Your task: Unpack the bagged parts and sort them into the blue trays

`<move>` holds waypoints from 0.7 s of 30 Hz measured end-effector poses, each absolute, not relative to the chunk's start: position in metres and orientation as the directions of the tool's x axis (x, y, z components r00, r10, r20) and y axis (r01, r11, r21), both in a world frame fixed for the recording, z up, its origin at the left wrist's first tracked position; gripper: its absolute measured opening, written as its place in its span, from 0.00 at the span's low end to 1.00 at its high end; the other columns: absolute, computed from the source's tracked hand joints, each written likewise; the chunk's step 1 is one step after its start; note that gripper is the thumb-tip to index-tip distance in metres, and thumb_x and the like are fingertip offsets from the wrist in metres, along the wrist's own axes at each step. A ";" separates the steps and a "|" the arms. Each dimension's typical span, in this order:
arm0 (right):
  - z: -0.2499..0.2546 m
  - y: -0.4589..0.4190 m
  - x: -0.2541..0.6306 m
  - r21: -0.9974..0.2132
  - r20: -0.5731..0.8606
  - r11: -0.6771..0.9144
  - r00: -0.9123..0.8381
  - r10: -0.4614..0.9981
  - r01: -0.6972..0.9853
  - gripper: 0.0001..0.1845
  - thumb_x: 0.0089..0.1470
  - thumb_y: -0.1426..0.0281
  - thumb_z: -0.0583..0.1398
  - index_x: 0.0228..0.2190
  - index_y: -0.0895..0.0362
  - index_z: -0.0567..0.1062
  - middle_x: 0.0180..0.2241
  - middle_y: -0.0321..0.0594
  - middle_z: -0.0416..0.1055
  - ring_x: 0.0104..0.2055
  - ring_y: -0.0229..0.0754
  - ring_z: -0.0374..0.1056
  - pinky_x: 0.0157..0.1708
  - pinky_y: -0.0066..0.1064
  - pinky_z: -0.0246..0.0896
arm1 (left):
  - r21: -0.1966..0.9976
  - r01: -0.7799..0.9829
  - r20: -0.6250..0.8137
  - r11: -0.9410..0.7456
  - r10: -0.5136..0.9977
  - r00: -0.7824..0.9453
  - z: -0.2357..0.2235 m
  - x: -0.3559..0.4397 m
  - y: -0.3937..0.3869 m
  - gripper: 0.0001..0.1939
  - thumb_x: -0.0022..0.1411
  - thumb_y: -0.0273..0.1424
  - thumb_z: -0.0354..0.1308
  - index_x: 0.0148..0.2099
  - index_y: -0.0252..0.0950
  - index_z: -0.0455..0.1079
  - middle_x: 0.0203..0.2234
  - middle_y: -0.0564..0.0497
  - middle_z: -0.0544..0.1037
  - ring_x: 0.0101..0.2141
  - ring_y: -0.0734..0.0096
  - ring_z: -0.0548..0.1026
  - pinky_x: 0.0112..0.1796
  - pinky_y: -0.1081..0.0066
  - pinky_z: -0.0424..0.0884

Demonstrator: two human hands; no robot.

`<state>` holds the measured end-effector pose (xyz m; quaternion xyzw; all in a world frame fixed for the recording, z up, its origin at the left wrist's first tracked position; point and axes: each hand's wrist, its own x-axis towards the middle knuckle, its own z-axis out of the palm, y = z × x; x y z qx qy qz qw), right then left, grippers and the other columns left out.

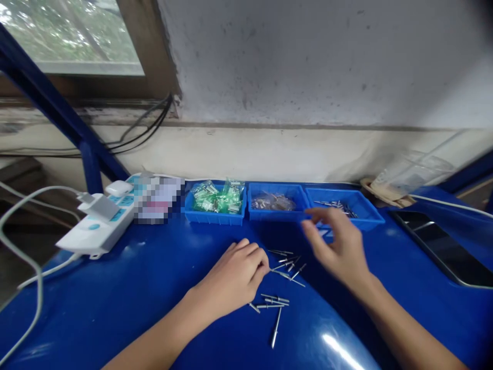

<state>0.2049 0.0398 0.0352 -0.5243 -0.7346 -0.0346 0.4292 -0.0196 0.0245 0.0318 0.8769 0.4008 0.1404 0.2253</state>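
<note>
My left hand (242, 272) rests low over the blue table with its fingers curled and pressed together. Whatever it may hold is hidden behind the knuckles. Right by its fingertips lies a loose pile of blind rivets (287, 262), silver with long thin pins. A second small group of rivets (272, 302) is scattered nearer to me, one apart from the others. My right hand (341, 246), slightly blurred, hovers in front of the right blue bin (367, 205), thumb and fingers apart and nothing visible between them. More rivets (341, 206) lie in that bin.
A middle blue bin (277, 215) holds bagged small metal parts; a left blue bin (213, 218) holds green-and-clear packets. At left are a white power strip (92, 226) with plugs and cables. A phone (442, 246) and a clear plastic cup (416, 169) are at right.
</note>
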 end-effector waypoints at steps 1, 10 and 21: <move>0.034 0.035 0.194 -0.396 0.621 0.536 -0.212 0.754 0.746 0.10 0.55 0.66 0.57 0.39 0.56 0.69 0.31 0.41 0.68 0.34 0.43 0.64 0.36 0.36 0.60 | 0.505 0.648 0.097 -0.570 0.783 0.614 0.031 -0.020 0.026 0.09 0.66 0.27 0.45 0.33 0.37 0.63 0.31 0.53 0.72 0.35 0.67 0.66 0.42 0.62 0.62; 0.022 0.029 0.173 -0.414 0.457 0.704 -0.537 0.709 0.578 0.04 0.59 0.72 0.53 0.35 0.56 0.68 0.31 0.40 0.68 0.32 0.40 0.61 0.33 0.34 0.56 | 0.567 0.661 0.196 -0.492 0.860 0.471 0.033 -0.024 0.034 0.14 0.68 0.30 0.40 0.32 0.37 0.63 0.28 0.53 0.72 0.34 0.67 0.68 0.39 0.66 0.62; 0.033 0.036 0.184 -0.352 0.493 0.685 -0.496 0.715 0.637 0.11 0.61 0.69 0.49 0.28 0.57 0.65 0.26 0.39 0.65 0.28 0.39 0.59 0.30 0.31 0.55 | 0.608 0.652 0.126 -0.452 0.866 0.483 0.045 -0.022 0.025 0.14 0.67 0.40 0.42 0.43 0.39 0.65 0.36 0.51 0.74 0.41 0.64 0.70 0.43 0.62 0.64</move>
